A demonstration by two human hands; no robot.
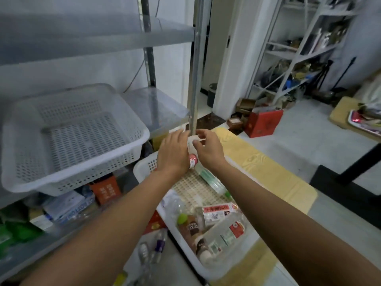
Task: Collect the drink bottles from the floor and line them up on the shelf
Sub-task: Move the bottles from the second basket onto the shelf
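Observation:
A white bottle with a red label (193, 160) is held up between my two hands, just in front of the shelf's metal post (193, 79). My left hand (172, 152) grips its left side. My right hand (208, 150) pinches its upper white part with thumb and curled fingers. Most of the bottle is hidden by my hands. Below lies a white floor basket (144, 165) with a clear green-capped bottle (210, 180), a red-and-white labelled bottle (218, 211), a brown bottle (189, 227) and a large clear bottle (225, 234). Two small bottles (158, 244) lie on the floor beside it.
The grey shelf (158, 106) carries an empty white perforated basket (72, 137) on its left part. Boxes and packets fill the shelf level underneath. A yellow mat (259, 166) lies under the floor basket, a red box (263, 122) stands behind, and a black table leg (360, 159) is at right.

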